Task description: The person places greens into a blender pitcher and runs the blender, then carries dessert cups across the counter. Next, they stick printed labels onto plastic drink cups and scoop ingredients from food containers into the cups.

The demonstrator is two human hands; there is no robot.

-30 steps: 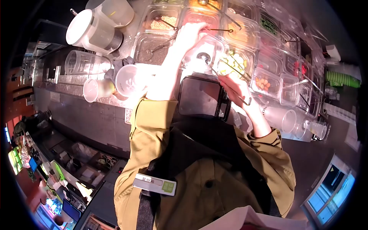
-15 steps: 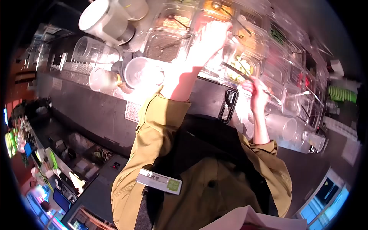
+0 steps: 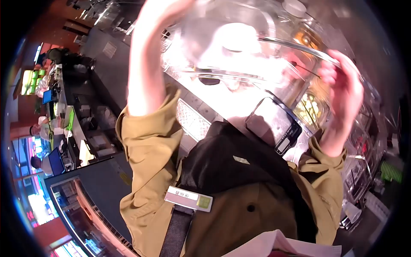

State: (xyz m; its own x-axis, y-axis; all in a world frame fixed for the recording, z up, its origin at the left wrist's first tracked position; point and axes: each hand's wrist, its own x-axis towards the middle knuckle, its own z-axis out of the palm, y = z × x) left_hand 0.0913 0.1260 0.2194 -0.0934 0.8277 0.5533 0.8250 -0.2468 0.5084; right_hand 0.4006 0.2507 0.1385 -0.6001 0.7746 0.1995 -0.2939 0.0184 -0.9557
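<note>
My right hand (image 3: pixel 347 85) is raised at the right, its fingers curled round the end of slim metal tongs (image 3: pixel 299 45) that slant away to the left. Beneath it lie clear tubs, one with pale yellow chopped pieces (image 3: pixel 309 109). My left forearm reaches up past the top edge, so only part of my left hand (image 3: pixel 175 5) shows and its fingers are hidden. Between my arms is a large see-through plastic container (image 3: pixel 231 76), washed out by strong light. A bright white rounded thing (image 3: pixel 237 37) shows through it.
A flat dark-framed device (image 3: pixel 278 124) with a label lies close to my apron. More clear topping tubs (image 3: pixel 359 147) run down the right. A green ribbed object (image 3: pixel 390 171) stands farther right. People and screens appear beyond a counter (image 3: pixel 102 184) at the left.
The view has shifted, moving the tubs down and right. My left hand has left the tubs and gone up, mostly out of view. The large clear container now appears between my arms.
</note>
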